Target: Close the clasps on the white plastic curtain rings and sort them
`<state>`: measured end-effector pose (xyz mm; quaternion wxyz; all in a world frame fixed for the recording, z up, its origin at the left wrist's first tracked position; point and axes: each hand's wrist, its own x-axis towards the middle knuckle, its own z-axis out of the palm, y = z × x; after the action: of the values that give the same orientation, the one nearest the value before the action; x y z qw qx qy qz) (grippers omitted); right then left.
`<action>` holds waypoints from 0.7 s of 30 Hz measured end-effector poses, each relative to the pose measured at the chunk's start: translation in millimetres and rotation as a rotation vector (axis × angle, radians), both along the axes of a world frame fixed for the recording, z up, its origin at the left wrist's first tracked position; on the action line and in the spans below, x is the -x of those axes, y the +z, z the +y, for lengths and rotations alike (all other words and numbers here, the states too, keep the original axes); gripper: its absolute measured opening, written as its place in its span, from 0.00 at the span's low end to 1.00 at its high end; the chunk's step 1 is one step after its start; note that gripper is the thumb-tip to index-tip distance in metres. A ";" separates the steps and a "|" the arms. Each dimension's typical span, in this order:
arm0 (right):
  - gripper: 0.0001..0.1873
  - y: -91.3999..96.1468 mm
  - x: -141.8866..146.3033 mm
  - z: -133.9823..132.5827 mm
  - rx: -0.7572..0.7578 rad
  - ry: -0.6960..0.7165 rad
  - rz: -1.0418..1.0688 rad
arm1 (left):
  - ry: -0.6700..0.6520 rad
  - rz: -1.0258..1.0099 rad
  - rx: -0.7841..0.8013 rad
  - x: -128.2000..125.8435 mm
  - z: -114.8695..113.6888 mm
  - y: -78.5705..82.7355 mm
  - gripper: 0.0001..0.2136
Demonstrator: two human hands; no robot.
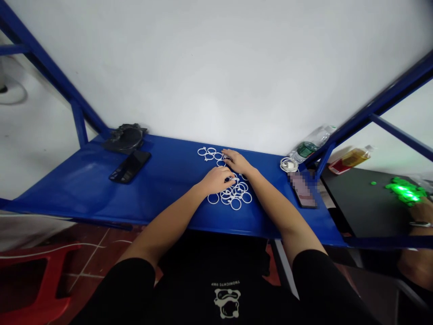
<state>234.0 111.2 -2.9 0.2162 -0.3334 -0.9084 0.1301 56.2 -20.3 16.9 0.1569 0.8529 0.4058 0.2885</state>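
Several white plastic rings (pixel 233 195) lie scattered in the middle of the blue table (pixel 169 180), with a few more further back (pixel 207 152). My left hand (pixel 218 179) rests on the pile with its fingers curled, fingertips among the rings. My right hand (pixel 237 161) lies just behind it, palm down, fingers stretched flat over the rings. Whether the left fingers pinch a ring is too small to tell.
A black phone (pixel 130 166) and a dark crumpled object (pixel 126 137) lie at the back left. A coiled white cable (pixel 288 164), a clear bottle (pixel 309 145) and another phone (pixel 302 192) sit at the right. Another person's arm (pixel 421 216) and green parts (pixel 404 189) occupy the neighbouring black table.
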 end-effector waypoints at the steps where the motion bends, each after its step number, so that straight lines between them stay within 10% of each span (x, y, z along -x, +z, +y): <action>1: 0.26 4.2 -0.5 -3.8 -0.017 -0.044 0.022 | -0.005 -0.001 0.007 0.3 -0.2 0.2 0.06; 14: 0.17 26.4 -41.2 -47.2 -0.031 -0.280 -0.271 | -0.059 0.013 0.052 -4.1 -5.9 1.9 0.07; 21: 0.14 28.1 -43.3 -69.1 0.269 -0.207 0.414 | 0.078 -0.158 -0.107 -1.5 0.8 -6.0 0.07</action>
<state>277.3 42.1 25.3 0.3631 -0.4165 -0.7805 0.2924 57.8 -19.4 11.0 0.1312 0.8182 0.4093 0.3819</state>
